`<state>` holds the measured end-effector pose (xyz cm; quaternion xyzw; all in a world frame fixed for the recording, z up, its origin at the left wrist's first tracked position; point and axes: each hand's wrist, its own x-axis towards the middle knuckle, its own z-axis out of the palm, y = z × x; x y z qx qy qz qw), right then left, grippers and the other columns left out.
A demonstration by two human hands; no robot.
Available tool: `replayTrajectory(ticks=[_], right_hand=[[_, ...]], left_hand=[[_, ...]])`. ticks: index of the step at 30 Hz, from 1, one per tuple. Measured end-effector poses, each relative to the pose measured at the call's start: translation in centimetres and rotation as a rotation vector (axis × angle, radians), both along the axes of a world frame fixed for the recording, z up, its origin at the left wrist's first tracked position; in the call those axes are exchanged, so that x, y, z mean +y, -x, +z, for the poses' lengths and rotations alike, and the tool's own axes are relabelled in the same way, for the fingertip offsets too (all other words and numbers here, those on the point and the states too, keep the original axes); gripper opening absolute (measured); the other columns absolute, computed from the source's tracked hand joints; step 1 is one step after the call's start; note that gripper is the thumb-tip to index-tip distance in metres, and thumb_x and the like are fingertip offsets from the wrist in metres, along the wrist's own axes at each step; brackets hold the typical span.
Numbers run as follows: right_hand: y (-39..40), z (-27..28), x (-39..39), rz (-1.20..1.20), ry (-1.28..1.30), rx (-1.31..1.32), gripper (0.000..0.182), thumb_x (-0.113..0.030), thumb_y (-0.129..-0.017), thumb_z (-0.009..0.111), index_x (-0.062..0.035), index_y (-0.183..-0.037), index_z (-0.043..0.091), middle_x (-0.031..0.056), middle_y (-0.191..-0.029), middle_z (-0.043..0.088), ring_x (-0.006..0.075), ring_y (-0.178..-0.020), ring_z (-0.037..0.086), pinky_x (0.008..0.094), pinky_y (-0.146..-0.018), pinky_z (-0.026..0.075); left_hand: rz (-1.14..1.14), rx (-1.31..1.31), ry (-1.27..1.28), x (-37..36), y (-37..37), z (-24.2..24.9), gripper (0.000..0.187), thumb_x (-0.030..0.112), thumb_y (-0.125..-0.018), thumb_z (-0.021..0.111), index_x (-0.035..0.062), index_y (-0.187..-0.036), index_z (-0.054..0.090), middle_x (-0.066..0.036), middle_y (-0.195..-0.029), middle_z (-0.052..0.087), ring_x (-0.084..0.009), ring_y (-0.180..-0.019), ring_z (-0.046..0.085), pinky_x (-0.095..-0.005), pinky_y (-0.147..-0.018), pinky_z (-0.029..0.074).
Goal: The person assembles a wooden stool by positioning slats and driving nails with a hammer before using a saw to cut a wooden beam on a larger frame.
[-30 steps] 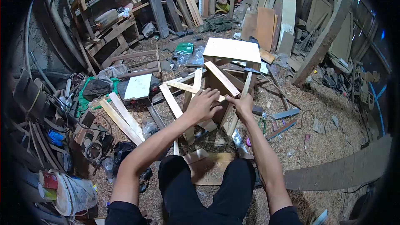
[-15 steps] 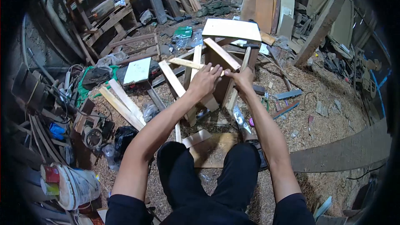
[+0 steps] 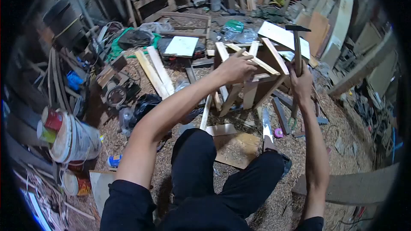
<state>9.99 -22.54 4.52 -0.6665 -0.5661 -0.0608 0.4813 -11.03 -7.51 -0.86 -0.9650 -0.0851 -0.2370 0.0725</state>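
Note:
My right hand [image 3: 301,80] is wrapped round the handle of a hammer [image 3: 297,45], held upright with its dark head at the top. The hammer is just right of a wooden frame [image 3: 250,96] made of pale slats and darker boards. My left hand [image 3: 236,68] lies over a pale wooden strip [image 3: 266,66] that runs slantwise across the frame's top, its fingers bent on the strip. The left thumb is mostly hidden. The strip's right end meets another slat [image 3: 275,55] at the frame's corner.
A handsaw [image 3: 267,128] and a purple tape measure [image 3: 278,133] lie by my right knee. A white-topped board piece [image 3: 282,38] stands behind the frame. Two loose strips [image 3: 154,72] and a white bucket [image 3: 75,139] are at left. Wood shavings cover the floor.
My right hand has left the strip's end and now holds the hammer upright to the right. My left hand stays at the strip. The view has swung left.

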Motion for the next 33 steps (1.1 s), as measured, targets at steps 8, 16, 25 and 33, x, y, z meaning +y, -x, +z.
replayTrajectory(ticks=[8, 16, 25, 33], right_hand=[[13.8, 0.3, 5.0, 0.440, 0.201, -0.090, 0.023, -0.013, -0.084, 0.062, -0.0012, -0.102, 0.053, 0.0216, -0.070, 0.060, 0.0400, -0.065, 0.059, 0.0444, -0.060, 0.044], [29.2, -11.7, 13.4, 0.644, 0.618, 0.065, 0.027, -0.019, -0.077, 0.069, 0.0033, -0.091, 0.066, 0.0266, -0.074, 0.063, 0.0395, -0.075, 0.065, 0.0440, -0.069, 0.050], [41.4, -27.5, 14.5, 0.835, 0.715, 0.240, 0.026, -0.018, -0.077, 0.069, 0.0016, -0.095, 0.068, 0.0264, -0.082, 0.064, 0.0411, -0.084, 0.064, 0.0433, -0.074, 0.050], [46.4, -32.7, 15.1, 0.687, 0.915, 0.261, 0.034, -0.022, -0.078, 0.067, -0.0084, -0.109, 0.067, 0.0253, -0.101, 0.064, 0.0416, -0.096, 0.061, 0.0478, -0.085, 0.049]], left_hand=[[0.480, -0.273, 0.495, 1.8, 20.6, -2.4, 0.016, 0.017, -0.078, 0.070, 0.0063, -0.089, 0.065, -0.010, -0.081, 0.068, -0.0258, -0.076, 0.065, -0.0367, -0.070, 0.050], [1.089, -0.159, 0.708, -1.9, 33.3, -15.7, 0.017, 0.020, -0.079, 0.064, 0.0067, -0.089, 0.068, -0.019, -0.084, 0.066, -0.0366, -0.081, 0.064, -0.0456, -0.074, 0.051], [1.451, -0.348, 0.803, -5.8, 37.3, -26.5, 0.022, 0.012, -0.081, 0.058, -0.0002, -0.095, 0.068, -0.026, -0.091, 0.065, -0.0408, -0.089, 0.062, -0.0463, -0.082, 0.049], [1.627, -0.302, 0.752, -3.7, 37.4, -28.2, 0.027, 0.012, -0.078, 0.060, 0.0055, -0.102, 0.069, -0.022, -0.093, 0.066, -0.0380, -0.087, 0.064, -0.0452, -0.081, 0.051]])
